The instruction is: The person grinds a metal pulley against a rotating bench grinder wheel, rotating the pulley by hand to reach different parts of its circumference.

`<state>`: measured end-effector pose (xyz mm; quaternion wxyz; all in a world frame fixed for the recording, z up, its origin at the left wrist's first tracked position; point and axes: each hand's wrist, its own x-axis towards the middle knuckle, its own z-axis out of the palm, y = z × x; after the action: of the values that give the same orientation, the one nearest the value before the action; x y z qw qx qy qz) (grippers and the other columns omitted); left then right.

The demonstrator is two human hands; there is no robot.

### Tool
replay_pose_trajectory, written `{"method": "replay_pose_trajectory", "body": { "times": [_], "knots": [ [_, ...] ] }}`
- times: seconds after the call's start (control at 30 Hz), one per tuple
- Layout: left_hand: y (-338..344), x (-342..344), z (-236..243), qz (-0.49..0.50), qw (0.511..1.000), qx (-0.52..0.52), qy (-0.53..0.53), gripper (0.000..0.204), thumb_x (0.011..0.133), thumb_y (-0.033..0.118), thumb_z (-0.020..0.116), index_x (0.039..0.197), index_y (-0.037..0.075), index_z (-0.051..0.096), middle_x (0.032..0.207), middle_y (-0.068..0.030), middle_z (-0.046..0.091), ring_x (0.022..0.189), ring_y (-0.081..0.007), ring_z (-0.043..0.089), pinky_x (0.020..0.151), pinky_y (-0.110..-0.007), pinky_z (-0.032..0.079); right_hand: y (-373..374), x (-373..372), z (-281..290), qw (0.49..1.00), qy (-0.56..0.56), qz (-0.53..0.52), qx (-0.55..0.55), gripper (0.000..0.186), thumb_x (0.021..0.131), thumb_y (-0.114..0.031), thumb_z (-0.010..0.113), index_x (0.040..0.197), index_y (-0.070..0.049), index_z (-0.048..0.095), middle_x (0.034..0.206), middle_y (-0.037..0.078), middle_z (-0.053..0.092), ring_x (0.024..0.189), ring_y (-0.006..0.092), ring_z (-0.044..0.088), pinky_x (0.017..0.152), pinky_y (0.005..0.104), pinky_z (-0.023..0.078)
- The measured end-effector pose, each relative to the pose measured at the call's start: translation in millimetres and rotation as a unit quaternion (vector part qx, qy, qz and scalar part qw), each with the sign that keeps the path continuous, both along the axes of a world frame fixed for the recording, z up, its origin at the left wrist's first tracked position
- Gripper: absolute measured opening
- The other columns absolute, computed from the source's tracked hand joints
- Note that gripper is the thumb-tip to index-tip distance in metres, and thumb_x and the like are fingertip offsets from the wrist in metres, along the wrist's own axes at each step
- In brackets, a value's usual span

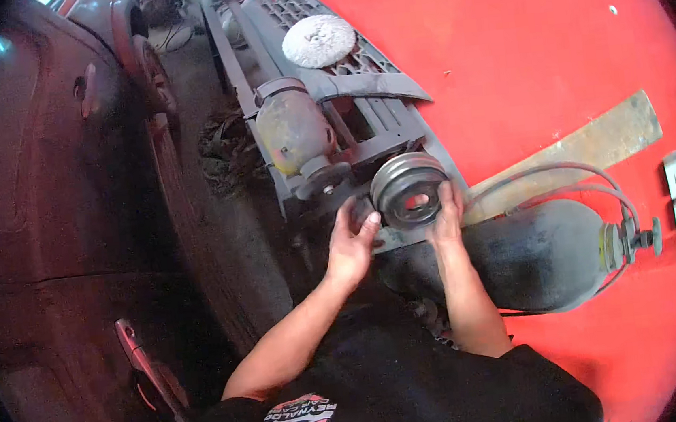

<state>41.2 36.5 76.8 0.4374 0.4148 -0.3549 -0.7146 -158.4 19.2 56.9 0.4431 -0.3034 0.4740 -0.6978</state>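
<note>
A round grooved part like a pulley (411,189), with a silvery rim, black face and a hole in its middle, is tilted toward me at the near end of a metal frame. My right hand (446,221) lies along its right side, fingers up against the edge and partly blurred. On the other side, my left hand (348,248) is raised close to its left edge, thumb and fingers apart. Something dark shows between those fingers, too smeared to make out. Just beyond is a grey and yellow motor-like unit (291,130) with a small disc on its end.
A white fluffy pad (319,40) rests on a grey grille panel (285,3) atop the frame. To the right lie a dark gas cylinder (538,257) with valve and hose, and a long flat board (592,142) against the red surface. A dark car (56,238) stands along my left.
</note>
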Motion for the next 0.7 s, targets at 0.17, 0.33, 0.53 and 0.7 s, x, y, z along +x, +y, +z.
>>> {"method": "replay_pose_trajectory", "body": {
  "times": [0.17,0.33,0.53,0.7],
  "knots": [
    [-2.4,-27.7,-25.6,-0.126,0.93,0.144,0.315,0.066,0.096,0.047,0.057,0.145,0.01,0.033,0.137,-0.0138,0.052,0.122,-0.0289,0.053,0.101,-0.052,0.047,1.2,-0.4,22.4,0.892,0.449,-0.014,0.04,0.074,0.056,-0.032,0.094,0.109,-0.002,0.051,0.103,0.011,0.062,0.092,0.0263,0.062,0.082,0.0411,0.051],
    [-29.9,-63.4,-57.2,-0.083,0.906,0.132,0.394,0.055,0.098,0.037,0.059,0.14,0.008,0.039,0.129,-0.0096,0.058,0.117,-0.0231,0.059,0.101,-0.046,0.048,-22.3,5.2,43.2,0.774,0.611,0.087,0.142,0.075,0.05,-0.029,0.092,0.106,-0.002,0.05,0.097,0.017,0.061,0.091,0.031,0.062,0.081,0.0416,0.05],
    [-48.1,-72.8,-64.6,-0.048,0.885,0.27,0.377,0.051,0.093,0.042,0.066,0.129,0.012,0.049,0.117,-0.0061,0.064,0.106,-0.0205,0.063,0.093,-0.049,0.051,-66.4,-23.8,31.8,0.798,0.56,0.163,0.151,0.074,0.052,-0.023,0.091,0.11,-0.002,0.05,0.096,0.017,0.063,0.091,0.0308,0.064,0.081,0.0419,0.052],
    [-66.7,-77.0,-77.9,-0.025,0.883,0.225,0.412,0.051,0.089,0.044,0.069,0.127,0.015,0.052,0.114,-0.0016,0.065,0.107,-0.0183,0.061,0.09,-0.05,0.051,-102.1,-3.4,43.1,0.753,0.595,0.225,0.167,0.073,0.051,-0.02,0.089,0.111,-0.001,0.05,0.099,0.019,0.065,0.095,0.0347,0.065,0.083,0.0436,0.051]
  ]
}}
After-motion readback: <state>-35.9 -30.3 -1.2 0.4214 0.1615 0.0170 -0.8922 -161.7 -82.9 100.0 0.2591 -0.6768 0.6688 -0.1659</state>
